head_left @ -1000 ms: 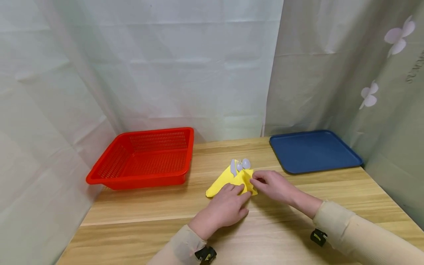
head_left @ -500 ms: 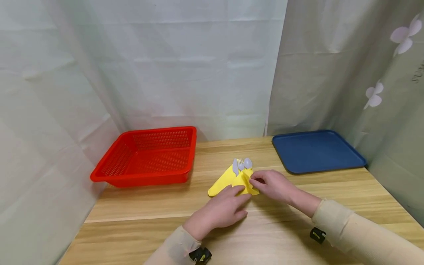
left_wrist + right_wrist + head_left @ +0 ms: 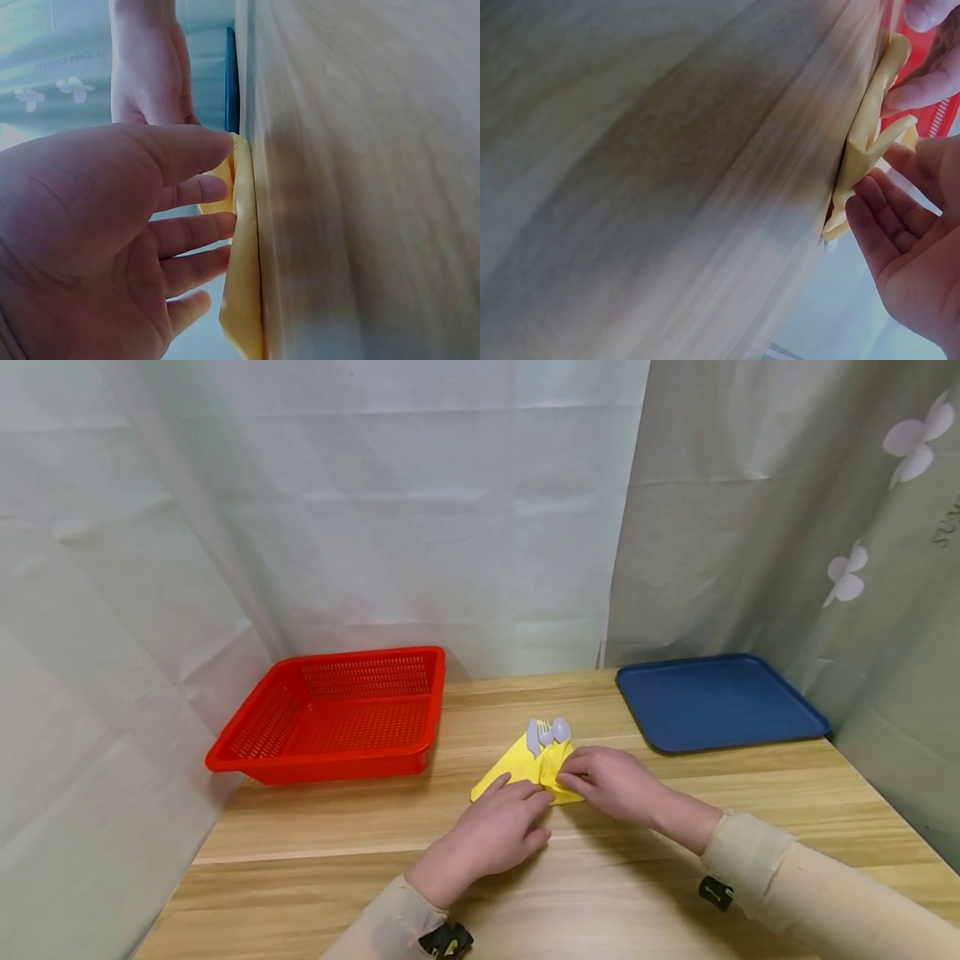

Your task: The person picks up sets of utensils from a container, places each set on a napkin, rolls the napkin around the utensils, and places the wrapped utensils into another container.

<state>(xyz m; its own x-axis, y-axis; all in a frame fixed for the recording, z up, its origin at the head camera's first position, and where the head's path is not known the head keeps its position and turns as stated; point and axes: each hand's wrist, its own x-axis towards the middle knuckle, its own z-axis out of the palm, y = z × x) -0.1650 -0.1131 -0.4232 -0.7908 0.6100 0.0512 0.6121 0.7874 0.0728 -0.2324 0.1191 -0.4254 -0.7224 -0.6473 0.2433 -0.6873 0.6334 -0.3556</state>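
A folded yellow napkin (image 3: 513, 768) lies on the table, with the heads of a grey knife (image 3: 532, 737), a fork (image 3: 545, 732) and a spoon (image 3: 561, 730) sticking out of its top. The fingers of my left hand (image 3: 501, 828) rest with their tips on the napkin's lower edge, loosely extended. From the right, my right hand (image 3: 617, 783) pinches the napkin's right-hand flap between thumb and fingers. That flap (image 3: 889, 136) stands up a little in the right wrist view. The cutlery handles are hidden inside the cloth.
At the left stands a red perforated plastic basket (image 3: 322, 760). A blue tray (image 3: 720, 706) lies at the back right of the wooden table (image 3: 315, 877). Pale curtains (image 3: 450, 527) hang around the back and sides.
My right hand has moved slightly left, bringing the napkin's flap over and lower. The left hand has drawn slightly back toward the lower left. The cutlery stays in place in the napkin.
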